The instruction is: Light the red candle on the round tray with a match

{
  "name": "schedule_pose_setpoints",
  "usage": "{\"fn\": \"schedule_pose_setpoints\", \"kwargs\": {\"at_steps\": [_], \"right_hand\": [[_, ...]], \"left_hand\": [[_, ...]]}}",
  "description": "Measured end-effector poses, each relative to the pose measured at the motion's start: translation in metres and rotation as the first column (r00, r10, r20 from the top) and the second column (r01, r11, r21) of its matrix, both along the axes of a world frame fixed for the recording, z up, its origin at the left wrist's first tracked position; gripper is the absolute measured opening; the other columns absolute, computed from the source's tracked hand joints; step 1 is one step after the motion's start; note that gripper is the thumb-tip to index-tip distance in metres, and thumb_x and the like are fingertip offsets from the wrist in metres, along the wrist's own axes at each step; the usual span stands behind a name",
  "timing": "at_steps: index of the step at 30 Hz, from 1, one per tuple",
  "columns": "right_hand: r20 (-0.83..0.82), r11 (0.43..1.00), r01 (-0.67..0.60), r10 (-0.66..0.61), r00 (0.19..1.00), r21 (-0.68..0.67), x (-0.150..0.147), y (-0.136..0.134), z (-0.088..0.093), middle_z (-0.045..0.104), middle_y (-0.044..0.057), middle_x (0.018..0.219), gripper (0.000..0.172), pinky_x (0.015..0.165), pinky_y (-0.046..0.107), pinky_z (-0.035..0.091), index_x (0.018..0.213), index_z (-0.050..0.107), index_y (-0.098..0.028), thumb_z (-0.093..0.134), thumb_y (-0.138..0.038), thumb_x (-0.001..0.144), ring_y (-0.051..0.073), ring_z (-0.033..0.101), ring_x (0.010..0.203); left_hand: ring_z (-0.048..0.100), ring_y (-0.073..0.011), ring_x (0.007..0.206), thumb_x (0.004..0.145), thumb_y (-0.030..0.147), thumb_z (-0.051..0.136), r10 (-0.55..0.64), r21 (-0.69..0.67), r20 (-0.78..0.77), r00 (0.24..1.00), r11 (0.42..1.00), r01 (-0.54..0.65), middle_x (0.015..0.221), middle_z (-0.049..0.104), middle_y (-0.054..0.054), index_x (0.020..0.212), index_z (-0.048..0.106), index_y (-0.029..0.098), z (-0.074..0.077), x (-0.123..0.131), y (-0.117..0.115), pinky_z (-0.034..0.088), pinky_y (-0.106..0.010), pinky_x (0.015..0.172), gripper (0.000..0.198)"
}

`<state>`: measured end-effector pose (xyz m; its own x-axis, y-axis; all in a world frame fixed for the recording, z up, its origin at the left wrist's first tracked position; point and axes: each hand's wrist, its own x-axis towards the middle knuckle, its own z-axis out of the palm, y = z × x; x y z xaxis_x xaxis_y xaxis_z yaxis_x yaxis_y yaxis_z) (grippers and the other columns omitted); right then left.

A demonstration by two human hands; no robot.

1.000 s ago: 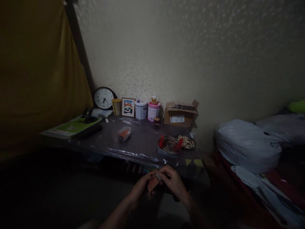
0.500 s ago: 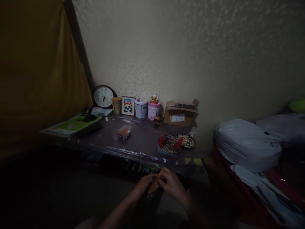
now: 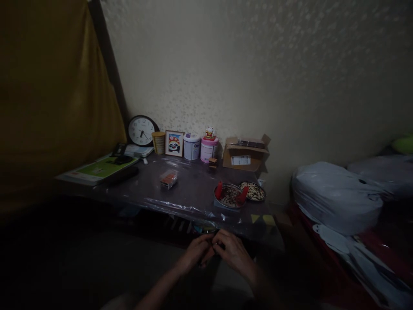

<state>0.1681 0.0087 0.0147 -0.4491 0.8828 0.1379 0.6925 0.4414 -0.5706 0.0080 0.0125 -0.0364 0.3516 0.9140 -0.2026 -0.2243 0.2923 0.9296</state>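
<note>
My left hand [image 3: 195, 253] and my right hand [image 3: 231, 251] are pressed together low in the dim foreground, just below the table's front edge [image 3: 180, 207]. Their fingers are curled around a small reddish box [image 3: 206, 257], of which only a sliver shows between them. On the table in front stand two round plates: one with dark bits and two red pieces [image 3: 229, 196], and one with pale bits [image 3: 253, 192]. A clear packet of small orange boxes [image 3: 168, 179] lies mid-table.
Along the wall stand a clock [image 3: 141, 131], a yellow cup [image 3: 158, 142], a framed picture [image 3: 174, 144], two tins [image 3: 200, 148] and an open cardboard box [image 3: 245, 154]. Green books [image 3: 97, 170] lie at the left. Bundled bedding [image 3: 337, 196] is on the right.
My hands have closed further over the small reddish box and dropped slightly; the pale end that stuck up before is now hidden.
</note>
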Motion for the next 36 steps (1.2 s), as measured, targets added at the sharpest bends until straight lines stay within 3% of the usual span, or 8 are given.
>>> {"fn": "schedule_pose_setpoints", "kwargs": {"at_steps": [4,7,13,15,18,23,27,36], "right_hand": [[0.015,1.0,0.004,-0.004,1.0,0.001,0.001,0.001,-0.002,0.059,-0.001,0.083,0.012,0.071,0.023,0.039,0.078,0.06,-0.023,0.053,-0.014,0.077,0.015,0.057,0.081],[0.009,1.0,-0.003,0.003,1.0,-0.004,0.0,0.001,-0.001,0.06,-0.001,0.085,0.015,0.072,0.024,0.04,0.083,0.061,-0.024,0.053,-0.014,0.077,0.015,0.057,0.082],[0.018,0.999,-0.041,0.041,0.999,0.002,0.001,0.0,-0.001,0.059,-0.001,0.082,0.014,0.072,0.023,0.04,0.074,0.061,-0.023,0.051,-0.014,0.079,0.015,0.057,0.081],[0.012,0.998,-0.056,0.056,0.998,0.004,0.002,0.0,-0.002,0.058,-0.001,0.083,0.013,0.071,0.022,0.04,0.075,0.06,-0.022,0.051,-0.015,0.08,0.014,0.056,0.08],[-0.005,0.999,-0.049,0.05,0.999,0.01,0.001,-0.001,0.001,0.056,-0.001,0.083,0.011,0.07,0.021,0.04,0.076,0.058,-0.022,0.051,-0.015,0.079,0.013,0.056,0.078],[-0.028,0.999,0.037,-0.037,0.999,0.001,0.0,0.002,0.006,0.057,-0.002,0.073,0.01,0.062,0.023,0.039,0.072,0.056,-0.021,0.05,-0.015,0.078,0.014,0.055,0.068],[-0.114,0.996,0.09,-0.09,0.989,-0.007,0.003,0.007,0.004,0.058,-0.002,0.07,0.011,0.06,0.023,0.04,0.071,0.059,-0.021,0.051,-0.015,0.077,0.014,0.055,0.064],[-0.166,0.998,0.02,-0.011,0.986,0.054,0.003,0.009,-0.004,0.058,0.0,0.079,0.017,0.064,0.022,0.042,0.079,0.064,-0.021,0.05,-0.011,0.079,0.013,0.057,0.07]], "left_hand": [[0.037,-0.0092,0.032,0.069,0.025,0.052,-0.008,-0.001,0.023,1.0,1.0,0.008,0.042,0.051,0.005,0.103,0.065,0.015,0.001,0.001,0.0,0.03,-0.023,0.038,0.039],[0.038,-0.0092,0.034,0.069,0.024,0.052,0.006,0.0,0.007,1.0,1.0,-0.006,0.047,0.054,0.004,0.105,0.065,0.016,0.003,0.001,-0.001,0.03,-0.023,0.039,0.039],[0.04,-0.0105,0.036,0.068,0.023,0.049,-0.014,0.018,-0.099,0.995,1.0,0.015,0.055,0.059,0.001,0.101,0.067,0.017,0.011,-0.001,-0.003,0.031,-0.024,0.039,0.038],[0.041,-0.0106,0.037,0.068,0.024,0.05,-0.01,0.017,-0.088,0.996,1.0,0.012,0.061,0.062,-0.001,0.102,0.067,0.016,0.01,0.0,-0.003,0.032,-0.024,0.039,0.039],[0.04,-0.011,0.036,0.067,0.025,0.051,0.016,-0.004,-0.074,0.997,1.0,-0.016,0.051,0.056,0.001,0.103,0.066,0.014,0.003,0.001,-0.001,0.032,-0.024,0.038,0.041],[0.041,-0.0114,0.037,0.066,0.024,0.052,0.069,-0.027,-0.072,0.995,0.997,-0.071,0.047,0.055,0.003,0.105,0.064,0.013,-0.007,-0.001,0.005,0.032,-0.023,0.039,0.042],[0.043,-0.0104,0.038,0.066,0.025,0.051,0.091,-0.038,-0.067,0.994,0.995,-0.094,0.051,0.058,0.003,0.099,0.066,0.015,-0.006,-0.004,0.01,0.032,-0.022,0.039,0.038],[0.043,-0.0096,0.04,0.065,0.037,0.053,0.102,0.01,-0.054,0.993,0.995,-0.101,0.053,0.057,0.003,0.095,0.067,0.015,-0.002,-0.004,0.009,0.031,-0.021,0.039,0.039]]}}
